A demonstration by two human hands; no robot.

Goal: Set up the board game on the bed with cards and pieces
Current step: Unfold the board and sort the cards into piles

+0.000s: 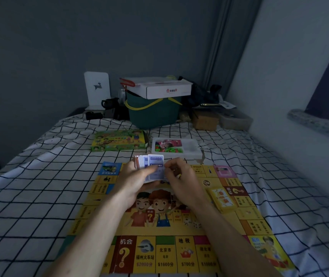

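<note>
A yellow game board (165, 250) lies flat on the checked bed sheet in front of me. Above its far half, my left hand (134, 180) grips a fanned stack of blue-and-white cards (153, 166). My right hand (181, 176) pinches the front card of that stack at its right edge. A yellow card deck (222, 197) rests on the board's right side. Beyond the board stand the green game box (118, 140) and a white tray (194, 151) holding coloured pieces (167, 147).
At the head of the bed stand a green basket (153, 114) with a white carton (159, 87) on top, a white panel (97, 88), dark items and a brown box (205, 120). A wall and a window ledge (317, 124) run along the right.
</note>
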